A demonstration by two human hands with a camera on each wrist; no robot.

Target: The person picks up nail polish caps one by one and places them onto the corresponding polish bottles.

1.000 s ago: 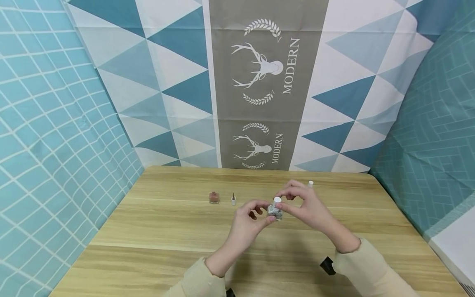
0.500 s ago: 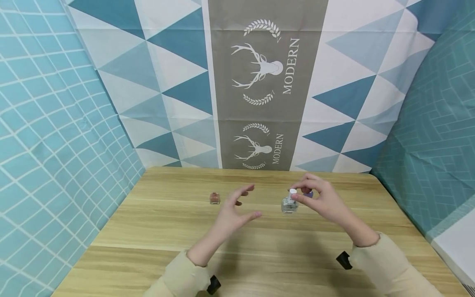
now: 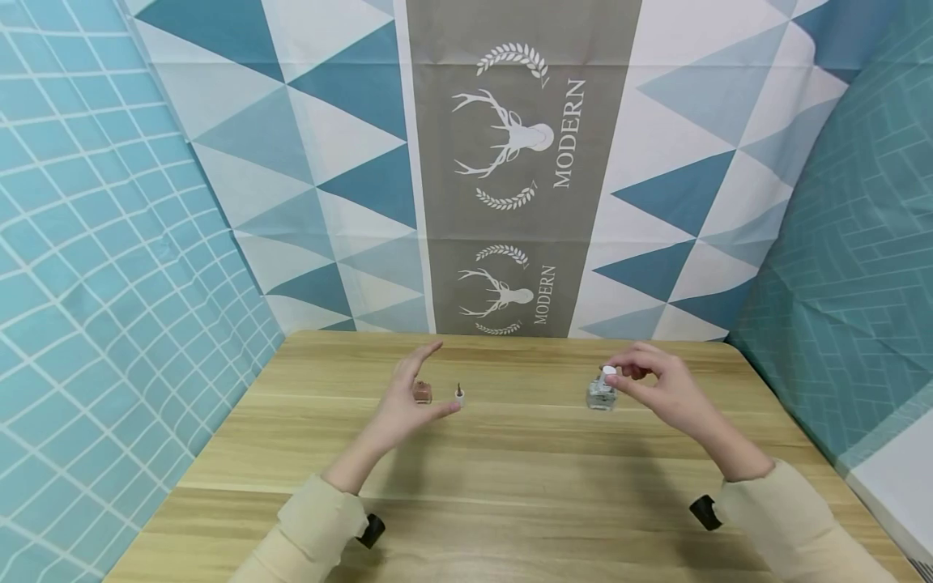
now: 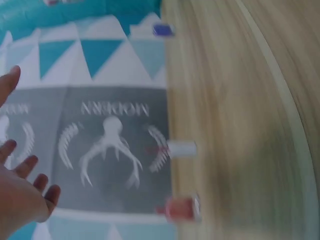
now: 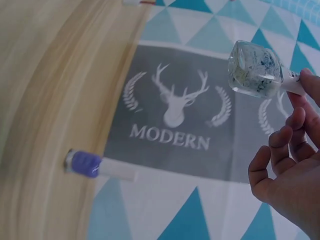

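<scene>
My right hand pinches the white cap of a clear nail polish bottle with dark flecks inside. That bottle hangs from its cap above the table. My left hand is spread, thumb apart from the fingers, and holds nothing. It overlaps an uncapped pinkish-brown nail polish bottle in the head view. Close to the left thumb stands a white cap with its brush pointing up. In the right wrist view, a purple nail polish bottle with a white cap stands on the table; my right hand hides it in the head view.
The wooden table runs back to a patterned cloth with deer prints. Blue tiled-pattern cloth hangs at the left and teal cloth at the right. A white surface borders the table's right side.
My left hand has let go of the clear nail polish bottle and moved left to the uncapped bottle and brush cap. My right hand has carried the clear bottle to the right.
</scene>
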